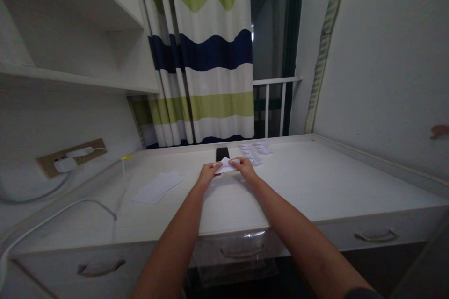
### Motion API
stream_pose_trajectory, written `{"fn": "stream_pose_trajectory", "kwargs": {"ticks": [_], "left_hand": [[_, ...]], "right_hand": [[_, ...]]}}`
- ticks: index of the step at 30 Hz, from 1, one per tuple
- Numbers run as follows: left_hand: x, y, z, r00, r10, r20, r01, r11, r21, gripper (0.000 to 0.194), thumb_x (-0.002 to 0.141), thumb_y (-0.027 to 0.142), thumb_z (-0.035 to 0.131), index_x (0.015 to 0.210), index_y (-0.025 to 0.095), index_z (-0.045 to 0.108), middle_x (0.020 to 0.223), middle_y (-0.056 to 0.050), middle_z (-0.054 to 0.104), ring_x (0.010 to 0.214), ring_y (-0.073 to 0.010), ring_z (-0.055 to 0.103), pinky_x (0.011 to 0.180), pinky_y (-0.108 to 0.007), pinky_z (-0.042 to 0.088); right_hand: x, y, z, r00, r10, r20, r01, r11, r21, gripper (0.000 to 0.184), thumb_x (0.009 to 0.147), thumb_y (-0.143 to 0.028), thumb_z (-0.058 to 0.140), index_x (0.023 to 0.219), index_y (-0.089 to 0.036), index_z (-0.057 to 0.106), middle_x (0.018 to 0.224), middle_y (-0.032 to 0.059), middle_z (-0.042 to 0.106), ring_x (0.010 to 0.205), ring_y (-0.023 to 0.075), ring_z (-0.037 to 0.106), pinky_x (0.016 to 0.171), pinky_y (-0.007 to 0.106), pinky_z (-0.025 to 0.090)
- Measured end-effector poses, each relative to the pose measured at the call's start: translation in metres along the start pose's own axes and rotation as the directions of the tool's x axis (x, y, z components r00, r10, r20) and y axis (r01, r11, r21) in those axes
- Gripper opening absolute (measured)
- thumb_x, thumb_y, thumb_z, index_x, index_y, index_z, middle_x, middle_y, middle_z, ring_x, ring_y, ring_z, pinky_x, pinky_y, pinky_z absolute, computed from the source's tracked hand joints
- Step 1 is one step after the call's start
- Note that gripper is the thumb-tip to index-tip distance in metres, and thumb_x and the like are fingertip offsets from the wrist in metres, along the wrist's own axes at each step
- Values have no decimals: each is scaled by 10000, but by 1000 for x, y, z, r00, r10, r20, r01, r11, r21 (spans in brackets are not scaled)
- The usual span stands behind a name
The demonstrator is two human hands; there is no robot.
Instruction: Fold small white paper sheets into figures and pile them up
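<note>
Between my two hands is a small folded piece of white paper (225, 166), its top rising to a point, held just above the desk. My left hand (209, 172) pinches its left end between thumb and fingers. At the other end, my right hand (245, 167) grips the paper the same way. Behind the hands lies a flat black object (222, 153), partly covered by the paper. Several folded white paper pieces (255, 150) sit in a cluster just beyond my right hand. Loose white sheets (158, 188) rest on the desk to the left.
The white desk (315, 177) has drawers with metal handles along its front. A white cable (84, 201) runs over its left side near a wall socket with a plug (65, 164). A striped curtain (220, 56) hangs behind, and a shelf (80, 81) juts out at upper left.
</note>
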State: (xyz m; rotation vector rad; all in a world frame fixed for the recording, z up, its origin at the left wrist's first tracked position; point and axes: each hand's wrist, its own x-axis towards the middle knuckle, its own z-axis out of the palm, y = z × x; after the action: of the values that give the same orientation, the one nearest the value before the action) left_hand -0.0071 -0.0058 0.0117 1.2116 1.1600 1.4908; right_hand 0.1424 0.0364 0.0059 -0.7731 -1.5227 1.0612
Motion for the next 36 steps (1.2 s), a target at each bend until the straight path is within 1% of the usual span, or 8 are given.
{"fn": "stream_pose_trajectory", "kwargs": {"ticks": [5,9,12,17,20,26,31,36], "left_hand": [[-4,4,1,1000,8,25,-8,1000,2,364,526,401,701,710,90,652,701,-71,635,670,-145,570,582,-235,466],[-6,6,3,999,22,36,-23,1000,10,402,498,377,720,808,130,654,781,-64,639,673,-143,568,555,-235,464],[-6,5,4,998,28,62,-31,999,42,403,484,357,729,813,135,659,799,-62,643,688,-152,567,577,-254,468],[-3,2,3,997,72,33,-75,991,107,326,504,334,713,758,132,674,781,-64,659,716,-175,571,620,-257,440],[-2,2,2,993,118,29,-121,978,167,258,528,308,692,728,145,679,763,-56,664,697,-170,569,591,-233,414],[-5,5,3,991,119,61,-126,984,126,378,538,281,675,893,156,639,723,-32,646,553,-125,534,487,-207,362],[-6,6,4,988,146,52,-151,980,133,342,524,271,685,845,166,628,827,-47,637,686,-154,561,588,-229,411],[-5,4,6,981,196,6,-193,959,206,272,507,259,699,750,185,602,907,-47,608,863,-198,541,715,-268,418]], "right_hand": [[-1,-1,-1,1000,24,4,-23,998,-58,340,550,-450,625,544,-111,600,454,-17,476,441,78,384,441,213,274],[-3,-5,-2,999,34,-7,-35,996,-82,324,547,-432,627,530,-109,595,442,-20,463,434,73,370,435,213,266],[-3,-5,-1,999,52,6,-51,996,-77,324,535,-428,637,519,-107,596,432,-18,464,428,77,374,434,216,270],[-1,-2,1,1000,4,15,-4,1000,4,306,529,-396,654,663,-121,656,551,5,572,502,102,460,493,225,335],[0,0,1,999,-36,-3,37,999,25,298,527,-372,660,718,-142,662,589,6,588,524,106,471,506,228,347],[2,1,2,998,-68,-7,68,997,21,263,537,-337,658,718,-147,653,602,1,584,538,106,471,517,228,352],[2,1,2,996,-94,-1,94,995,-17,246,556,-332,644,722,-150,647,634,6,593,567,112,479,531,229,352],[0,0,3,992,-124,16,125,991,-45,230,567,-323,636,709,-143,640,641,11,589,571,110,474,540,231,361]]}}
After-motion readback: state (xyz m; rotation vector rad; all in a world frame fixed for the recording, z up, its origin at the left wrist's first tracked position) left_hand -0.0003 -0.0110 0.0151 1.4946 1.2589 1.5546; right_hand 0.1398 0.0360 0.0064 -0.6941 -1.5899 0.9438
